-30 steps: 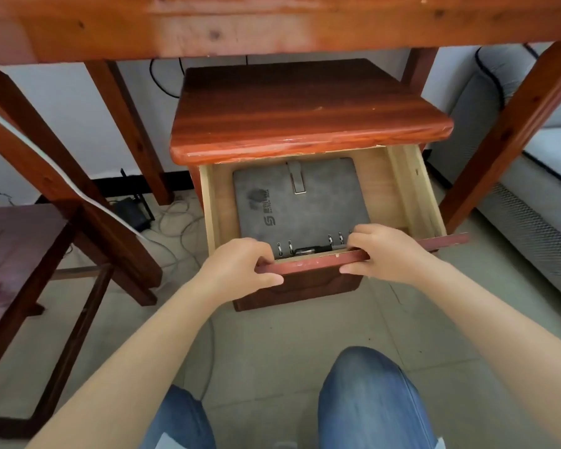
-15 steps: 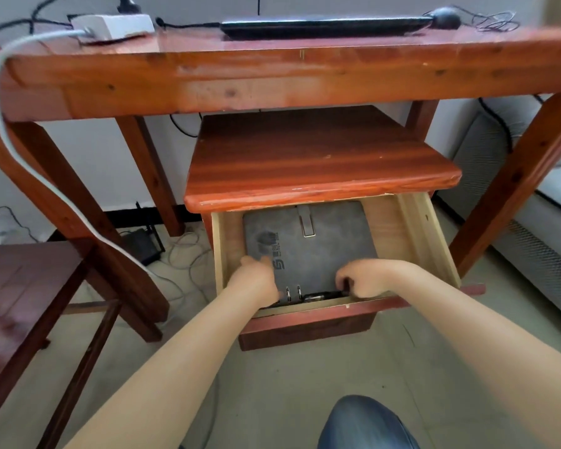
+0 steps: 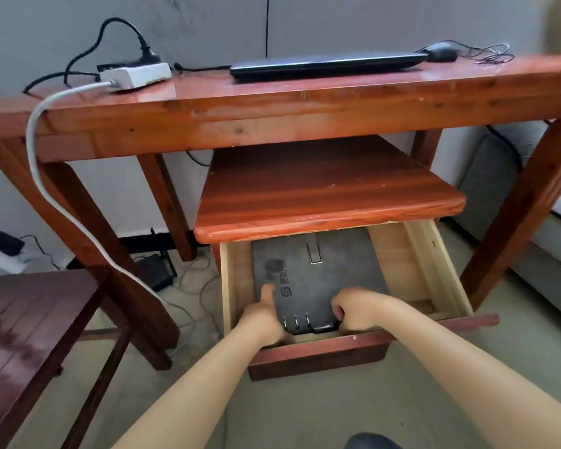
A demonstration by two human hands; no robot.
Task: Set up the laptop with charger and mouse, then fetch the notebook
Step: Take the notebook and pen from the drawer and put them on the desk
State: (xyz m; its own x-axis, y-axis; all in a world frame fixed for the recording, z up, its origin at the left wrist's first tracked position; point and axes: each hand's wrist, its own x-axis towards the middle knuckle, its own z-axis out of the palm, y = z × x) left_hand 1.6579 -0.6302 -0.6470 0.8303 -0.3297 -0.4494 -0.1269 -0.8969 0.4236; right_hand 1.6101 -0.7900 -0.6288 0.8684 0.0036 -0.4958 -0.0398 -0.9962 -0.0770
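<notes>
A dark grey ring-bound notebook (image 3: 318, 277) lies flat in the open wooden drawer (image 3: 434, 273) of a small red cabinet under the desk. My left hand (image 3: 263, 315) grips the notebook's near left corner, thumb on the cover. My right hand (image 3: 357, 307) is curled over its near edge by the metal rings. On the desk top sit a closed black laptop (image 3: 327, 64), a black mouse (image 3: 441, 54) with a tangled cord at its right, and a white power strip (image 3: 135, 75) with a black plug in it.
The red wooden desk (image 3: 272, 115) spans the view, its legs either side of the cabinet top (image 3: 324, 196). A white cable (image 3: 46, 189) hangs from the strip to the floor. A dark bench (image 3: 26, 332) stands at left, a grey sofa (image 3: 551, 241) at right. Cables and a router lie on the floor.
Both hands left the drawer's front rim and went into the drawer, closing on the notebook's near edge. My view rose, bringing the desk top with laptop, mouse and power strip into sight.
</notes>
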